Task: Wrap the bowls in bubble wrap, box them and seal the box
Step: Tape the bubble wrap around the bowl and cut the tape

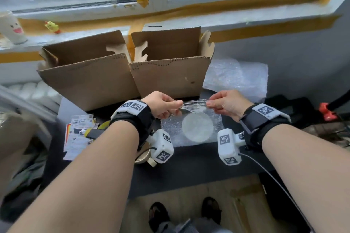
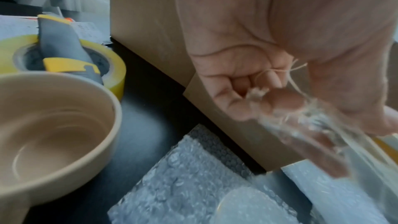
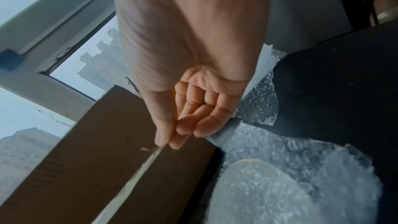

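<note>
On the far left of the black table (image 1: 189,164) lie printed labels (image 1: 79,134), and just right of them a yellow tape roll (image 2: 116,67) with a grey-and-yellow cutter (image 2: 64,48) resting across its core. A beige bowl (image 2: 53,125) stands unwrapped at the near side of the roll, largely hidden under the left wrist in the head view. Behind these, along the far edge, two open cardboard boxes (image 1: 91,79) stand side by side, flaps up, their adjoining walls touching or nearly so.

The left hand (image 1: 162,105) is held above the table in front of the boxes, fingers curled, thumb and fingertips pinching one end of a strip of clear tape (image 1: 193,104). The right hand (image 1: 227,103), likewise curled, pinches the other end; the strip is stretched taut between them.

Directly below the strip, a wrapped bowl (image 1: 198,126) sits on the table at centre, bubble wrap covering it and spreading flat around it. It is not in either box.

Further right, at the far side, lies a loose pile of bubble wrap (image 1: 238,77). An orange clamp (image 1: 326,110) shows at the far right edge.
</note>
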Tool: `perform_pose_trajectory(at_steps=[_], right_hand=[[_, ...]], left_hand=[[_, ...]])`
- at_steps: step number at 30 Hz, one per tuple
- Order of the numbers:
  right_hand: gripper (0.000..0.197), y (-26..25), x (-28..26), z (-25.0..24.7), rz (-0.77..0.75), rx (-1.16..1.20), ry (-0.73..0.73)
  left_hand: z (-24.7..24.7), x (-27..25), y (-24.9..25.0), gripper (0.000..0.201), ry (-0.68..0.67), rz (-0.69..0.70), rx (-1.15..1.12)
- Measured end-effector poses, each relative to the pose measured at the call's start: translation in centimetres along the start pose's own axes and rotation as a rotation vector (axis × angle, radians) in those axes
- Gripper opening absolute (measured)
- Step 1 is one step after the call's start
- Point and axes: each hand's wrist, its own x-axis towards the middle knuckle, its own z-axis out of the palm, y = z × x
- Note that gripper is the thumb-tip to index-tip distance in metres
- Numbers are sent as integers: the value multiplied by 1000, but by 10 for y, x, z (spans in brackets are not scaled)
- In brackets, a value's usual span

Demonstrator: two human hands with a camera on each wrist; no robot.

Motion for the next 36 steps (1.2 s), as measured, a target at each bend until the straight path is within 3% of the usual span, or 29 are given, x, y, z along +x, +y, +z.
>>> perform_pose_trajectory(at_steps=[5, 10, 26, 36], right_hand=[[20, 19, 4, -3, 15, -58, -13], [20, 39, 9, -1, -3, -183, 17], [23, 75, 27, -1, 12, -483, 7], [50, 65, 22, 3, -123, -1086, 34]], left_hand=[[8, 9, -14, 32, -40, -77, -53], [23, 14, -27, 28, 65, -17, 184], [57, 37, -54, 25, 137, -67, 482], [62, 37, -52, 27, 147, -158, 618]])
